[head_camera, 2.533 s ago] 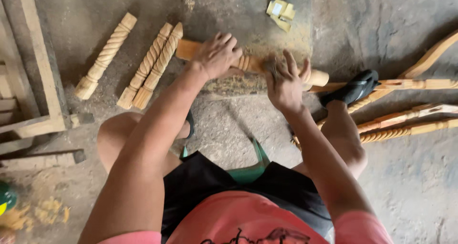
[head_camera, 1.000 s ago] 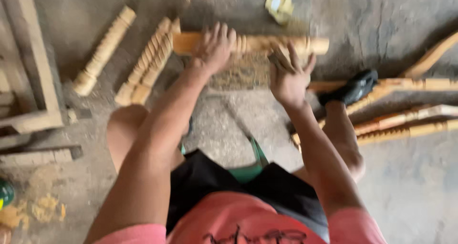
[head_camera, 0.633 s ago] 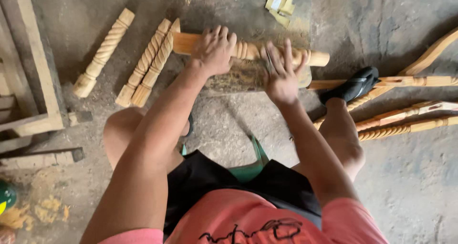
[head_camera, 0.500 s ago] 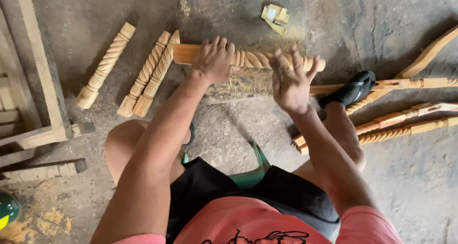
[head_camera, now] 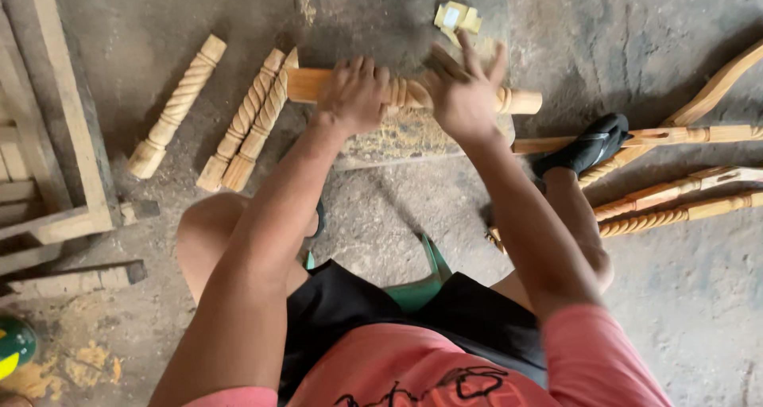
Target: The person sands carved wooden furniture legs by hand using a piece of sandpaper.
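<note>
Left hand (head_camera: 354,95) clamps the twisted wooden spindle (head_camera: 520,102); right hand (head_camera: 465,97), at three o'clock, spread-fingered, should rub evenly along its grooves.

Right hand (head_camera: 465,97) motion-blurred, grip unclear; twisted spindle (head_camera: 405,93) middle hidden under hands; green-yellow object (head_camera: 14,347) cut off.

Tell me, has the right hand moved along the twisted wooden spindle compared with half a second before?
Yes. The right hand has slid left along the spindle, away from its bare right end and closer to the left hand.
</note>
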